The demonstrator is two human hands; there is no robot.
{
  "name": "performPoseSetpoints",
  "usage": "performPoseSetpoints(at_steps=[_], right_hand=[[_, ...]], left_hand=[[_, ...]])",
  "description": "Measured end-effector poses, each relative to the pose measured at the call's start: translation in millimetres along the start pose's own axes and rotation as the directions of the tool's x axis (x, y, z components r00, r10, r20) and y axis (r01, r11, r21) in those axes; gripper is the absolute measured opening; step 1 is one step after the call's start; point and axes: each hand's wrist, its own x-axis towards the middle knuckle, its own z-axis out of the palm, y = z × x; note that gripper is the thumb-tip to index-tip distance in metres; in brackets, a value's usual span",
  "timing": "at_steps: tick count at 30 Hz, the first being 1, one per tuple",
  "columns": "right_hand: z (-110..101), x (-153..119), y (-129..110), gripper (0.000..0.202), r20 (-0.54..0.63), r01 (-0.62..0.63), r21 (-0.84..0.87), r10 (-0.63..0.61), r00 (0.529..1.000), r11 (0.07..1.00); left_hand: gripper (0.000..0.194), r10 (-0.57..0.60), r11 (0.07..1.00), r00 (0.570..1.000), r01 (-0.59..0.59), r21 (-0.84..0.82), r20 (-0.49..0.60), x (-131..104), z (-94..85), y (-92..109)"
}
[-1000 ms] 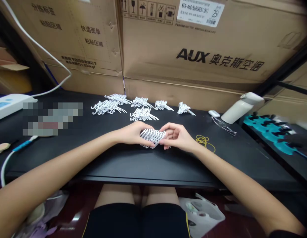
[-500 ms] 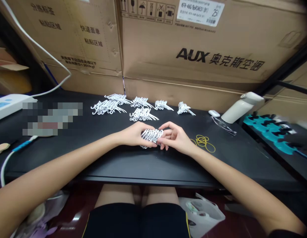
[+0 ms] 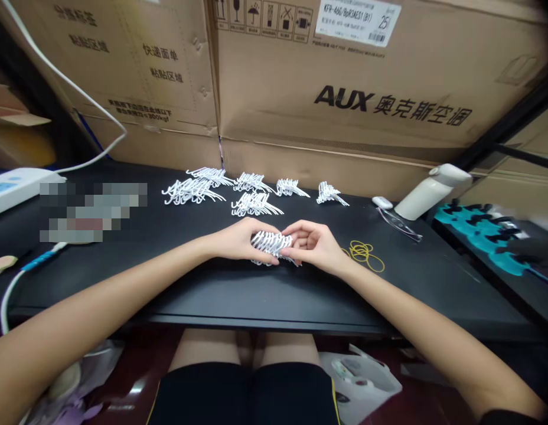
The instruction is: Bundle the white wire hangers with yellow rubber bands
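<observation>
A bundle of white hooks [image 3: 271, 242] is held between my two hands over the middle of the black table [image 3: 265, 298]. My left hand [image 3: 244, 241] closes around the bundle's left side, thumb along the near edge. At the other end, my right hand [image 3: 310, 245] pinches the hooks with thumb and forefinger, its other fingers curled in. Some of the hooks are hidden behind the fingers. Several piles of similar white hooks [image 3: 256, 203] lie farther back. Right of my right wrist are yellow rubber bands [image 3: 365, 254].
Cardboard boxes [image 3: 345, 130] stand along the table's back. To the right are a white bottle [image 3: 427, 195], a small white case [image 3: 382, 202], clear-framed glasses [image 3: 398, 224] and a turquoise object [image 3: 473, 236]. A white power strip [image 3: 21, 186] and cable [image 3: 10, 295] occupy the left.
My right hand's fingers have curled in closer and now pinch the right end of the bundle. My left hand keeps its hold with hardly any movement.
</observation>
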Motion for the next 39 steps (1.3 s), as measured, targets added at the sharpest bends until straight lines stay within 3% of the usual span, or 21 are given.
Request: performPoseSetpoints(at_steps=[13, 22, 27, 30, 33, 36, 39], right_hand=[[-0.2, -0.4, 2.3, 0.047, 0.055, 0.006, 0.009, -0.006, 0.998, 1.0], [-0.2, 0.3, 2.6, 0.05, 0.132, 0.02, 0.032, -0.024, 0.991, 0.999], [-3.6, 2.3, 7.2, 0.033, -0.003, 0.143, -0.029, -0.143, 0.99, 0.989], [-3.8, 0.5, 4.2, 0.032, -0.121, 0.299, -0.307, -0.349, 0.929, 0.904], [0.0, -1.7, 0.2, 0.043, -0.059, 0.421, -0.562, -0.542, 0.838, 0.712], [5.6, -2.6, 0.3, 0.036, 0.044, 0.521, -0.664, -0.667, 0.744, 0.536], [8.6, -2.5, 3.2, 0.028, 0.07, 0.543, -0.71, -0.723, 0.687, 0.448]], left_hand=[[0.047, -0.03, 0.999, 0.998, 0.031, 0.029, -0.046, 0.0, 5.8, -0.1], [0.027, -0.021, 0.999, 0.997, 0.018, -0.032, -0.078, 0.1, 8.7, -1.2], [0.031, -0.12, 0.99, 0.989, 0.112, -0.087, -0.081, 2.1, 6.8, -1.6], [0.036, -0.303, 0.938, 0.935, 0.259, -0.232, -0.184, 4.7, 6.8, -0.9], [0.039, -0.472, 0.808, 0.853, 0.317, -0.497, -0.223, 6.8, 9.9, 3.5], [0.038, -0.496, 0.7, 0.852, 0.28, -0.657, -0.165, 7.6, 15.3, 8.3], [0.036, -0.489, 0.661, 0.859, 0.25, -0.707, -0.153, 7.9, 19.3, 8.3]])
